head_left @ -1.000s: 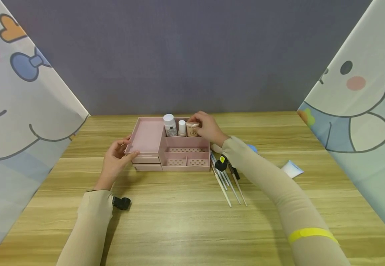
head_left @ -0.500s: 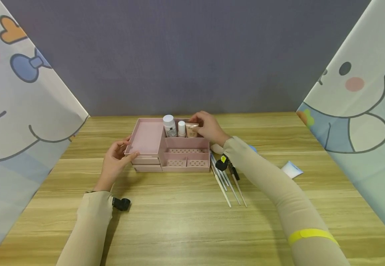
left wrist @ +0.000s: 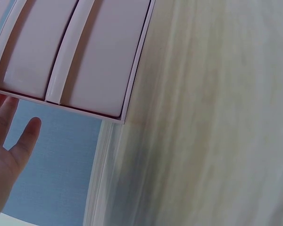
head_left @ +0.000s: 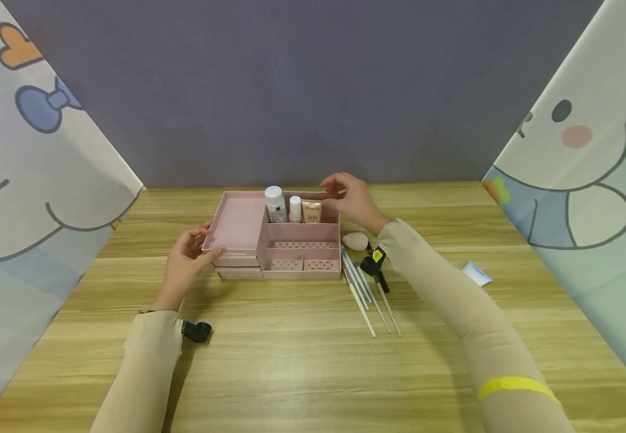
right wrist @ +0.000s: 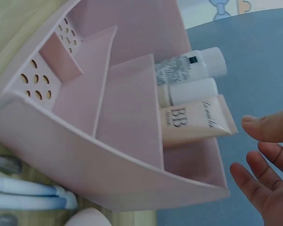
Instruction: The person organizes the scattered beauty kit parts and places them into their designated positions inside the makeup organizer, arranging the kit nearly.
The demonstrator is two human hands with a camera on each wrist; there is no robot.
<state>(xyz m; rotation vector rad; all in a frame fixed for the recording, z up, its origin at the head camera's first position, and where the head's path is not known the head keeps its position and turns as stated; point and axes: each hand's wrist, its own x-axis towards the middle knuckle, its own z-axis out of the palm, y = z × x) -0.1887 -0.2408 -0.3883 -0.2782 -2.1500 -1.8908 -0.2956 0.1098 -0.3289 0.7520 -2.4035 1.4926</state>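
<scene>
A pink makeup organizer (head_left: 237, 219) stands toward the back of the table. My left hand (head_left: 185, 258) rests at its left front corner, thumb on the front edge and fingers along the left side; in the left wrist view the little finger (left wrist: 28, 136) is extended, apart from the box. In the organizer's back compartment stand a white bottle (head_left: 276, 205), a smaller white-capped bottle (head_left: 295, 209) and a beige BB cream tube (head_left: 312, 211). My right hand (head_left: 353, 197) is over the back right corner, fingers spread and holding nothing, apart from the tube (right wrist: 193, 120).
Right of the organizer lie a beige makeup sponge (head_left: 355, 241) and several makeup brushes (head_left: 364, 294), fanned toward the front. A white and blue tube (head_left: 477, 273) lies farther right, beside the right sleeve. The front compartments (head_left: 320, 264) have perforated floors. A grey panel (head_left: 313, 90) rises behind the table.
My right hand has let go of the BB cream tube and moved up and right, and the sponge shows more fully. The tube stays in the compartment. My left hand has not moved.
</scene>
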